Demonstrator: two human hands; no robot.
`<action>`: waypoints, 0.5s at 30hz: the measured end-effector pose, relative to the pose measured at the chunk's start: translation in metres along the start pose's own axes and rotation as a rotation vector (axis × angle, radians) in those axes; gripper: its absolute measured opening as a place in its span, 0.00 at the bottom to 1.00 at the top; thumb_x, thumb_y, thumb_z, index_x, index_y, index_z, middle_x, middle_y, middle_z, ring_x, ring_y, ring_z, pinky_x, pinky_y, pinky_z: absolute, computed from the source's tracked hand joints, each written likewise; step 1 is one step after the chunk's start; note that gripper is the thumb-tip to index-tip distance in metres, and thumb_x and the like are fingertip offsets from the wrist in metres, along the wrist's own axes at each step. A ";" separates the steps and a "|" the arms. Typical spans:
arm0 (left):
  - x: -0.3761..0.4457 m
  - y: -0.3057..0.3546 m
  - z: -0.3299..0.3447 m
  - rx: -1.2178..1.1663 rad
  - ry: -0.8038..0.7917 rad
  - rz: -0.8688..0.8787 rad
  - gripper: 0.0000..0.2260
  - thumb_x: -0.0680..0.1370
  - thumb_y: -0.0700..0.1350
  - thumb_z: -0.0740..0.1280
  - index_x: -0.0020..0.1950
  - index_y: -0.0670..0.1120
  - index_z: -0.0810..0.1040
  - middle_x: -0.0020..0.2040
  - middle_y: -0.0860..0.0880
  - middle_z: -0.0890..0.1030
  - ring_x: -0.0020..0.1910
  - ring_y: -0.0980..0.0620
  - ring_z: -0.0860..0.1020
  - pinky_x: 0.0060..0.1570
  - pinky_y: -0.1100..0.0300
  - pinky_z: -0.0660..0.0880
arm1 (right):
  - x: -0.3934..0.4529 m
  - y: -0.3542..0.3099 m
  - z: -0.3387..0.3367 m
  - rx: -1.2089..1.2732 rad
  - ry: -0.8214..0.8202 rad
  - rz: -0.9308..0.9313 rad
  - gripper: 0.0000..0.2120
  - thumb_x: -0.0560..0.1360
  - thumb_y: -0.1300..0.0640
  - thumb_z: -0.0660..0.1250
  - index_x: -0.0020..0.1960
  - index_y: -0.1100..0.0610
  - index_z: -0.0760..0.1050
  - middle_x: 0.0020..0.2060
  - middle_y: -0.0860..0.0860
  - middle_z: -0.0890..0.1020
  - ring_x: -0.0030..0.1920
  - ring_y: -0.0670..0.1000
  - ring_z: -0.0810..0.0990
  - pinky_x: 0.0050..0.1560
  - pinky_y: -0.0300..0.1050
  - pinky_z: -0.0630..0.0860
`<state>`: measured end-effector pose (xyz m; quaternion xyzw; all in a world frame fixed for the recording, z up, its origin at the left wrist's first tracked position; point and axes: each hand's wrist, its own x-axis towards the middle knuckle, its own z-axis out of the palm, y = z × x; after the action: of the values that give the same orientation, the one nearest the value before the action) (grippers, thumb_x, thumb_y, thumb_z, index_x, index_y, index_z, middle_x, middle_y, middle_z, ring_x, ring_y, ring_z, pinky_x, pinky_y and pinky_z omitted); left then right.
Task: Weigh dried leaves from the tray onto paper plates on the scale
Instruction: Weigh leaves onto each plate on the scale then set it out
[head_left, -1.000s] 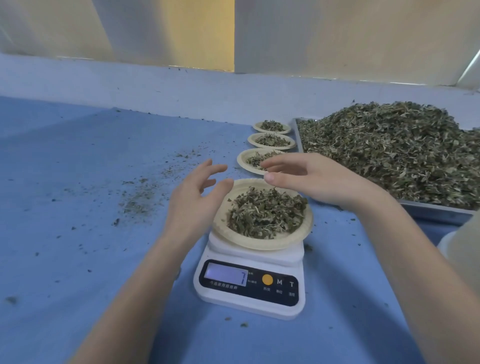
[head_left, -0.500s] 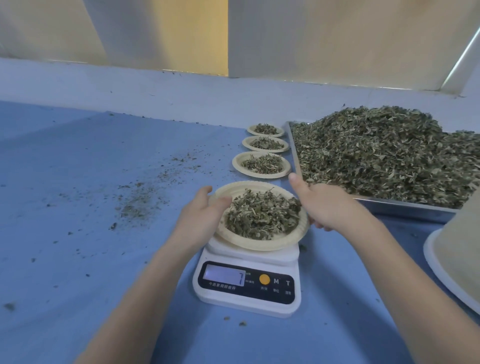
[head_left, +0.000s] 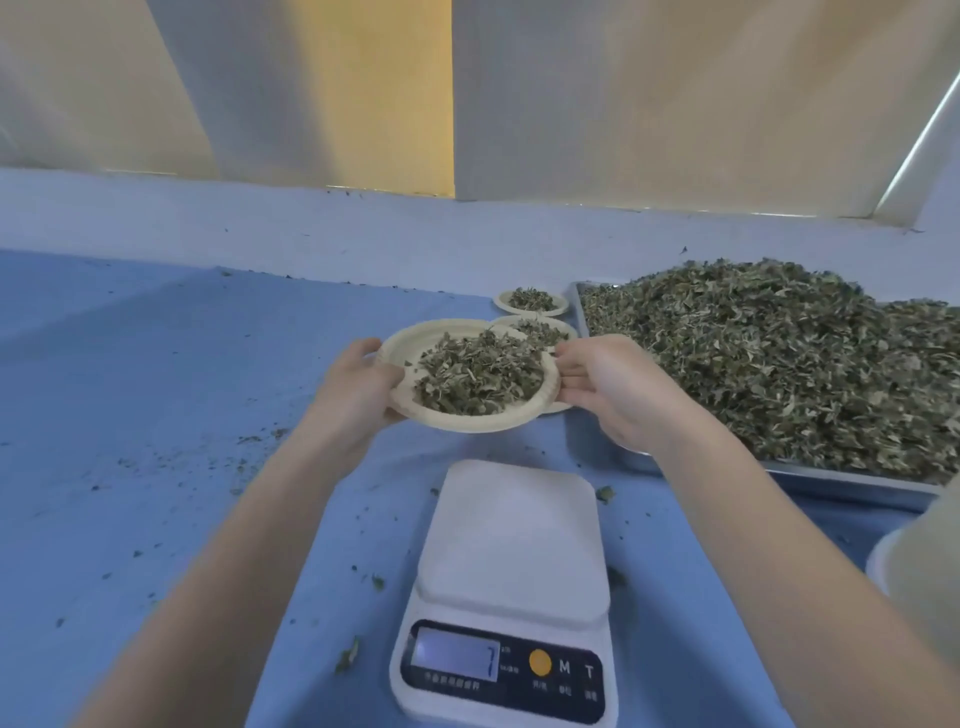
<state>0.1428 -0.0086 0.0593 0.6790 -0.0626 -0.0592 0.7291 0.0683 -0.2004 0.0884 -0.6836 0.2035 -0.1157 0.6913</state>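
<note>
The tabletop (head_left: 156, 415) is covered in blue material, lighter toward the rear, and is scattered with leaf crumbs, densest at left and around the scale. Behind it stand pale wall panels (head_left: 675, 104) with one yellow section (head_left: 384, 93).

The left hand (head_left: 358, 384) grips the left rim of a paper plate (head_left: 410, 343), thumb on top. The right hand (head_left: 613, 384) pinches the right rim, fingers curled around the edge. The plate carries a mound of dried leaves (head_left: 478, 374) and is held in the air beyond the scale (head_left: 511, 587), clear of its white platform. The scale display shows the digit 7.

Two further filled plates (head_left: 532, 301) lie behind the held plate, just beside the metal tray (head_left: 852, 480). The tray sits at right, heaped with dried leaves. A pale object (head_left: 919, 561) is cut off at the right edge; its identity cannot be determined.
</note>
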 end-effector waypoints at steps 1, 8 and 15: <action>0.005 0.003 0.000 -0.011 -0.002 0.002 0.16 0.79 0.32 0.57 0.65 0.43 0.67 0.58 0.46 0.74 0.42 0.51 0.77 0.34 0.61 0.78 | 0.004 -0.001 0.001 0.051 -0.025 0.015 0.11 0.78 0.70 0.58 0.58 0.72 0.72 0.57 0.65 0.77 0.46 0.52 0.80 0.33 0.36 0.79; 0.048 0.004 -0.010 -0.043 0.005 -0.076 0.22 0.79 0.31 0.58 0.73 0.41 0.62 0.64 0.43 0.71 0.44 0.48 0.78 0.29 0.58 0.77 | 0.050 0.004 0.019 0.138 -0.106 -0.008 0.22 0.76 0.73 0.59 0.69 0.67 0.66 0.63 0.62 0.74 0.61 0.55 0.75 0.56 0.42 0.76; 0.104 0.009 -0.014 -0.082 0.052 -0.083 0.10 0.80 0.31 0.57 0.59 0.39 0.71 0.60 0.40 0.76 0.43 0.49 0.79 0.30 0.59 0.78 | 0.104 0.001 0.043 0.279 -0.076 0.105 0.01 0.76 0.69 0.65 0.46 0.67 0.75 0.35 0.59 0.82 0.34 0.54 0.83 0.31 0.42 0.80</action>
<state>0.2472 -0.0121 0.0684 0.6518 -0.0128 -0.0744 0.7546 0.1796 -0.2070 0.0741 -0.5735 0.1945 -0.0805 0.7917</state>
